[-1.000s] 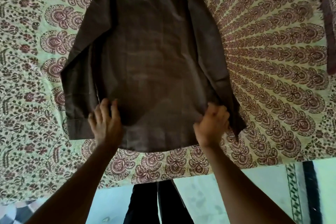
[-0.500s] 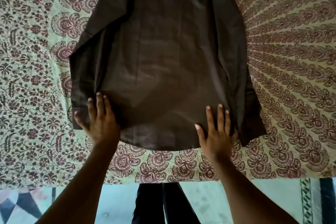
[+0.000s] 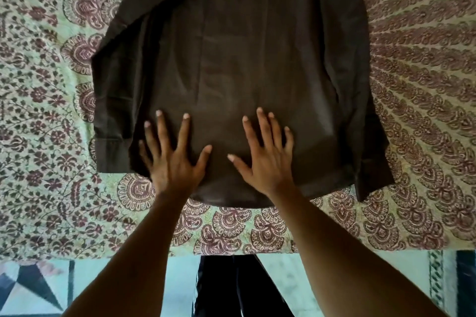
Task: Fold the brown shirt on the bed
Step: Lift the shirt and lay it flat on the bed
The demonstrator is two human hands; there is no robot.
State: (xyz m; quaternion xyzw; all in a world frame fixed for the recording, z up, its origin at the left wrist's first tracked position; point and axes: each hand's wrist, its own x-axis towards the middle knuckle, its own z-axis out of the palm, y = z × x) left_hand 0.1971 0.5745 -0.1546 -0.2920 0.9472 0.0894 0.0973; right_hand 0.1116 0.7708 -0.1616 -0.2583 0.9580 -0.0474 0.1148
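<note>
Head view: left hand [image 3: 173, 159] and right hand [image 3: 265, 157] press brown shirt [image 3: 244, 46], fingers splayed flat.

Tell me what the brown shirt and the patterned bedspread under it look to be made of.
Plain brown shirt: thin woven cloth, probably cotton or a blend, with a faint sheen; it lies flat with sharp creases and soft wrinkles. Pale green printed bedspread: matte woven cotton by the look, with maroon paisley block-style print and no shine.

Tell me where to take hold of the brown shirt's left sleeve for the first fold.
Pinch the left sleeve's cuff, coming from the outer left side. The brown shirt lies flat and the cuff's free edge sits exposed on the patterned bedsheet, just beside the left hand.
</note>
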